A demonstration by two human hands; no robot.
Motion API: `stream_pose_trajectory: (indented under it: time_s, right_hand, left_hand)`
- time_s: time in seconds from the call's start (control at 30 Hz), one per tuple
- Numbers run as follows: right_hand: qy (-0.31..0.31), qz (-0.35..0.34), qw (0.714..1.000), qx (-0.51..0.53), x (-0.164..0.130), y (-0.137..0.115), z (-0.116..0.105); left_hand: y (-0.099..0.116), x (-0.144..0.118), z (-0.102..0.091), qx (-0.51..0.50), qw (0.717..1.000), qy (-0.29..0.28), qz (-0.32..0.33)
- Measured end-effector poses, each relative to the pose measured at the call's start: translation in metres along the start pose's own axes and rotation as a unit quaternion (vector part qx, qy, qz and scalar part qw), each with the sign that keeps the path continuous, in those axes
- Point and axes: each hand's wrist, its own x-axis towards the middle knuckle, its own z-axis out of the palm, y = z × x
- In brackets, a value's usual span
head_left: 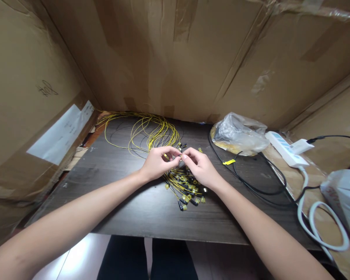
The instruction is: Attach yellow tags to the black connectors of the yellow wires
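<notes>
Hands meet at mid-bench: our left hand (157, 163) and right hand (201, 168) come fingertip to fingertip, both sets of fingers pinched on one small yellow-capped connector (180, 156) just above the bundle of thin yellow fibre cables with black and yellow end plugs (184, 186), whose loops fan out toward the cardboard wall (175, 58). We note the bundle lying on the dark wood-grain bench (128, 210), with a crumpled clear plastic bag (239, 134), a black cord (251, 182) and a white power strip (282, 149) well apart to the right.
</notes>
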Motion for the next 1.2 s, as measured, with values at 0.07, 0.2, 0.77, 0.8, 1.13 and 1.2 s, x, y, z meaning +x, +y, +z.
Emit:
stream_pose_trajectory:
  time_s: [0.07, 0.2, 0.77, 0.8, 1.13, 1.2]
  right_hand:
    - [0.004, 0.007, 1.0, 0.029, 0.0012, 0.0026, 0.0002]
    - [0.002, 0.028, 0.997, 0.066, 0.0026, 0.0057, -0.0005]
    - [-0.006, -0.032, 0.998, -0.052, -0.0003, -0.0012, -0.004]
    - [-0.003, -0.03, 0.998, -0.05, -0.0004, -0.0013, -0.0046]
    - [-0.014, -0.034, 0.996, -0.076, 0.0, -0.0024, -0.0053]
    - [-0.012, -0.04, 0.997, -0.061, -0.0003, -0.0024, -0.0042]
  left_hand:
    - [-0.0005, 0.0005, -0.0001, -0.008, 1.0, 0.001, -0.011]
    - [-0.0015, 0.0005, -0.0004, -0.009, 1.0, -0.005, -0.02]
    - [-0.0028, 0.0009, -0.0029, -0.005, 0.999, -0.033, -0.029]
    - [-0.0028, 0.001, -0.0027, -0.007, 0.999, -0.032, -0.028]
    - [-0.0031, 0.0006, -0.002, -0.017, 0.999, -0.029, -0.025]
    - [-0.0041, 0.0008, -0.0018, -0.015, 0.999, -0.026, -0.025]
